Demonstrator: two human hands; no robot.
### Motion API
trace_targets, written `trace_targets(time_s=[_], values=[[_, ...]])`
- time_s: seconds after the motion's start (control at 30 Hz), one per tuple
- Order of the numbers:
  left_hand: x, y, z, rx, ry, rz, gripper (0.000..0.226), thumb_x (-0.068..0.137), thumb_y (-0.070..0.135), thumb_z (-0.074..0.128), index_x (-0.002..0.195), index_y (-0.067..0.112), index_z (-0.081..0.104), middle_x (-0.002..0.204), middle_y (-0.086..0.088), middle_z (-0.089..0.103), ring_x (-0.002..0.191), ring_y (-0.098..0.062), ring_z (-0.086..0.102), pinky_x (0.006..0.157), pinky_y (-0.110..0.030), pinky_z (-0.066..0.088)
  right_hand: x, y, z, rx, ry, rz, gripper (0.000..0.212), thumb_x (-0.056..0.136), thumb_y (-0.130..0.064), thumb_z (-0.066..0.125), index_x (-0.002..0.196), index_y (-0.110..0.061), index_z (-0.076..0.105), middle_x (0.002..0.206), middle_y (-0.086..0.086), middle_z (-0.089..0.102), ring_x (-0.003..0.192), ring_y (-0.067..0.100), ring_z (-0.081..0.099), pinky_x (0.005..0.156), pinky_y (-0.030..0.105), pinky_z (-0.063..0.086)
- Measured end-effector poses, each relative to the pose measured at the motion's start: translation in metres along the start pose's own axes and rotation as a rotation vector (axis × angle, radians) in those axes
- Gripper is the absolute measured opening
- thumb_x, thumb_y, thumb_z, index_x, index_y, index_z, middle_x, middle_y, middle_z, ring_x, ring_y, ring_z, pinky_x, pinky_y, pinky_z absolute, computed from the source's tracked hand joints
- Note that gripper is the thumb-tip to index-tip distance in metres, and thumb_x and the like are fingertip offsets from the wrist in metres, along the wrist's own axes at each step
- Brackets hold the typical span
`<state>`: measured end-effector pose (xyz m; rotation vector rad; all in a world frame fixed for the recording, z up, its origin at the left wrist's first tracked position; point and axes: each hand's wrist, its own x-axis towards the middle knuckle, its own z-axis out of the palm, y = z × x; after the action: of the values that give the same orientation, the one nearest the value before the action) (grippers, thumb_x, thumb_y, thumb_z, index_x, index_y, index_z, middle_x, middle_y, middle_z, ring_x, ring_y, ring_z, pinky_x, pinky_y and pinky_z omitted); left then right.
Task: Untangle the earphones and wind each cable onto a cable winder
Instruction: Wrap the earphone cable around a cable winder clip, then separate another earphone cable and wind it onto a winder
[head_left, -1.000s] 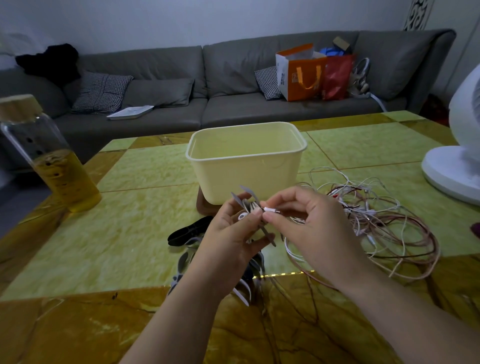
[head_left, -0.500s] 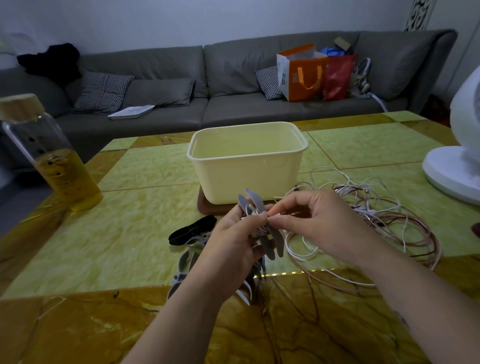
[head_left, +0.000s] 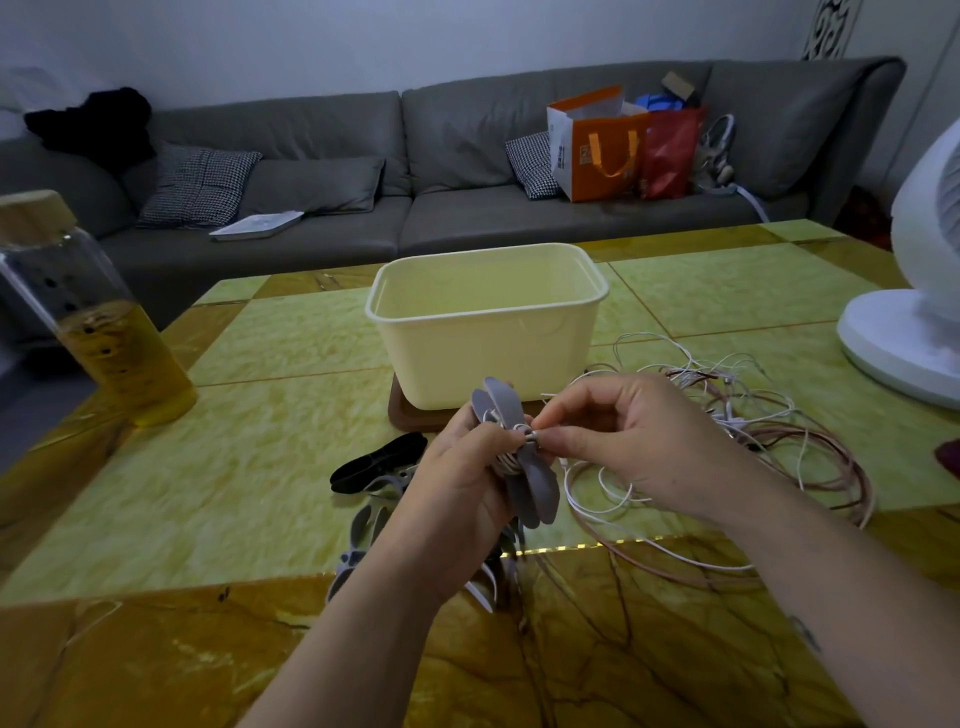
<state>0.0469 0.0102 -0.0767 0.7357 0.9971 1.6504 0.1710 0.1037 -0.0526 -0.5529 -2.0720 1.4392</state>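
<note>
Winding cable (head_left: 597, 511) onto a winder (head_left: 540, 499), just before the tub (head_left: 483, 353)
Left hand (head_left: 457, 483) grips the winder; right hand (head_left: 639, 441) pinches the cable at its core. Best wound taut, turns side by side.

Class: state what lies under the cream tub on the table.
A dark brown board lies under the cream tub. Only its near left edge shows; the rest is covered.

Glossy marble-look table (head_left: 270, 467); matt plastic tub (head_left: 488, 358).
</note>
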Motion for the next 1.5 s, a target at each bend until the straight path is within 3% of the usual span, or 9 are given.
trace_targets(time_s=[0.13,0.33,0.5,0.9,1.07,1.13,1.2,1.37,1.5], values=[[-0.001,0.000,0.000,0.089,0.012,0.031,0.020,0.083,-0.002,0.048,0.097,0.009,0.056,0.072,-0.004,0.058,0.067,-0.013,0.058,0.063,-0.024,0.049,0.000,-0.001,0.000,-0.030,0.014,0.033,0.015,0.075,-0.008,0.076,0.072,-0.022,0.073,0.076,0.003,0.074,0.072,0.011,0.068,0.072,0.022,0.056],[-0.005,0.002,0.003,0.278,0.004,0.075,0.031,0.070,0.016,0.050,0.075,0.040,0.070,0.070,0.003,0.057,0.070,-0.012,0.053,0.065,-0.028,0.043,-0.001,0.000,0.001,0.367,-0.076,0.278,0.014,0.059,-0.010,0.073,0.071,-0.008,0.067,0.070,0.007,0.068,0.064,0.012,0.064,0.066,0.022,0.055],[-0.006,0.002,0.004,0.235,-0.024,0.063,0.038,0.068,0.014,0.050,0.083,0.042,0.070,0.067,0.005,0.057,0.064,-0.007,0.055,0.061,-0.026,0.044,-0.001,-0.001,0.004,0.495,-0.083,0.340,0.014,0.058,-0.001,0.069,0.070,-0.003,0.062,0.065,0.008,0.067,0.057,0.013,0.064,0.057,0.020,0.054],[-0.004,0.010,-0.006,0.183,-0.014,-0.018,0.039,0.067,0.016,0.048,0.104,0.018,0.060,0.072,-0.001,0.053,0.063,-0.012,0.053,0.057,-0.026,0.049,-0.003,0.016,0.018,0.390,0.020,0.321,0.014,0.047,-0.024,0.078,0.057,-0.020,0.070,0.069,-0.001,0.069,0.068,0.010,0.062,0.061,0.021,0.045],[-0.002,0.012,-0.002,-0.093,-0.012,-0.071,0.029,0.081,0.010,0.044,0.106,0.007,0.057,0.091,-0.014,0.057,0.078,-0.022,0.059,0.078,-0.038,0.052,0.000,0.012,0.015,0.529,0.044,0.256,0.033,0.053,-0.027,0.076,0.085,-0.018,0.072,0.081,0.000,0.070,0.070,0.010,0.062,0.065,0.023,0.046],[0.002,0.010,-0.004,-0.104,0.071,-0.079,0.026,0.095,0.008,0.033,0.108,0.007,0.055,0.101,-0.019,0.056,0.092,-0.030,0.058,0.099,-0.052,0.044,0.001,0.013,0.012,0.374,0.169,0.210,0.037,0.061,-0.028,0.079,0.096,-0.022,0.068,0.088,-0.002,0.067,0.074,0.007,0.061,0.068,0.023,0.047],[0.007,0.009,-0.010,-0.100,0.154,-0.048,0.027,0.100,0.009,0.031,0.113,0.007,0.054,0.105,-0.024,0.058,0.099,-0.036,0.056,0.102,-0.058,0.038,-0.001,0.013,0.015,0.081,0.271,0.137,0.029,0.073,-0.023,0.080,0.097,-0.026,0.065,0.089,-0.004,0.064,0.074,0.006,0.058,0.069,0.021,0.048],[0.014,0.010,-0.012,-0.213,0.176,-0.003,0.040,0.103,0.015,0.035,0.142,0.013,0.040,0.111,-0.024,0.061,0.105,-0.037,0.060,0.091,-0.049,0.050,-0.007,0.016,0.044,-0.091,0.175,-0.034,0.029,0.077,-0.016,0.078,0.093,-0.029,0.058,0.083,-0.006,0.069,0.072,0.001,0.066,0.065,0.013,0.050],[0.016,0.015,-0.021,0.126,0.188,0.028,0.043,0.101,0.028,0.043,0.143,0.020,0.041,0.112,-0.002,0.071,0.108,-0.019,0.065,0.095,-0.039,0.048,0.008,0.009,0.037,-0.006,0.280,-0.048,0.024,0.079,-0.010,0.075,0.087,-0.028,0.061,0.080,-0.006,0.072,0.073,0.005,0.068,0.066,0.016,0.052]])
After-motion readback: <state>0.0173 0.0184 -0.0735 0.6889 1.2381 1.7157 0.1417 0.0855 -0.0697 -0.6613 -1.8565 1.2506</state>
